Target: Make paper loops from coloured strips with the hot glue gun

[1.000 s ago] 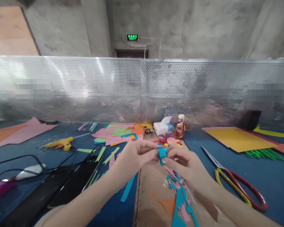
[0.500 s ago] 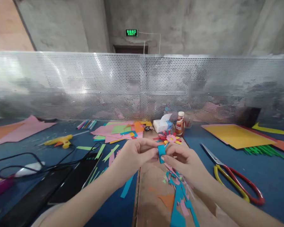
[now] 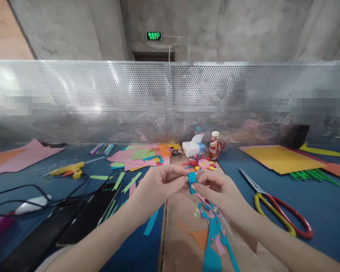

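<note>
Both hands meet over a brown board (image 3: 184,230) at the middle of the blue table. My left hand (image 3: 158,185) and my right hand (image 3: 215,189) pinch a small blue paper strip (image 3: 192,181) between their fingertips, one on each side. Just behind the strip lies a paper flower (image 3: 201,163) with pink, red and yellow petals. Blue and pink paper scraps (image 3: 214,234) lie on the board below my right hand.
Scissors with red and yellow handles (image 3: 274,206) lie to the right. A yellow glue gun (image 3: 68,170), black cables and two dark tablets (image 3: 73,223) are to the left. Coloured paper sheets (image 3: 138,156), a tissue box (image 3: 193,147), a small bottle (image 3: 214,145) and a perforated metal screen stand behind.
The hands hold the blue strip at much the same spot; the strip looks slightly shorter between the fingers. The view has tilted a little.
</note>
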Demonstrator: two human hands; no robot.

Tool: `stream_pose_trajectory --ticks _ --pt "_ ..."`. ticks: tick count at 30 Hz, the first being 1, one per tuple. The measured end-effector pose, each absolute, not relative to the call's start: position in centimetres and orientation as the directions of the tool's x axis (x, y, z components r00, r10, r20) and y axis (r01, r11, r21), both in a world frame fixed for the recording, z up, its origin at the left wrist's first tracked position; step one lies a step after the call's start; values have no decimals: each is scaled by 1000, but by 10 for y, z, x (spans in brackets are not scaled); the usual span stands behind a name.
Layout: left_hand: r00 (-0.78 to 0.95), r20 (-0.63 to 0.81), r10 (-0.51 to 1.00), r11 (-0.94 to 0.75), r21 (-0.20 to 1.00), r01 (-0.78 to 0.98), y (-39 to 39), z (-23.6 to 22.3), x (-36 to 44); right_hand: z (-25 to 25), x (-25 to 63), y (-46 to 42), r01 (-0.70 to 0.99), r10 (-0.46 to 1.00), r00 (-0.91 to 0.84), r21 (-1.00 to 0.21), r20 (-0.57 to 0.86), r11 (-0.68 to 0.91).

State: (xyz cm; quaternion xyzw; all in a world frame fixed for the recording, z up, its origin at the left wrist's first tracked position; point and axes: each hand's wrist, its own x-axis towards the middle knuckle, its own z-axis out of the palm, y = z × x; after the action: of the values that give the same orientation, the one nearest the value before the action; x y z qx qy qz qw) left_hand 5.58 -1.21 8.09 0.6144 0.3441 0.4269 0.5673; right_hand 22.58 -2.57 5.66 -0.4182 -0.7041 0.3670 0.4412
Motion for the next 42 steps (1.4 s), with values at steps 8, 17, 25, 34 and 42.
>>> stream_pose_trajectory --ticks 8,17,25,34,42 --pt "397 132 908 -124 991 -46 -16 84 56 57 223 -26 240 906 -266 -888 329 393" --pt "413 150 898 -156 988 -21 -13 82 56 53 226 -24 221 906 -271 -895 325 387" --pt "350 167 922 -206 975 79 -15 83 58 54 226 -26 209 909 -275 -903 314 376" --pt "341 216 915 -263 960 98 -12 79 56 52 227 -26 239 900 -277 -883 337 404" --pt "339 234 911 -280 955 95 -15 80 55 58 223 -32 257 896 -213 -863 389 435"
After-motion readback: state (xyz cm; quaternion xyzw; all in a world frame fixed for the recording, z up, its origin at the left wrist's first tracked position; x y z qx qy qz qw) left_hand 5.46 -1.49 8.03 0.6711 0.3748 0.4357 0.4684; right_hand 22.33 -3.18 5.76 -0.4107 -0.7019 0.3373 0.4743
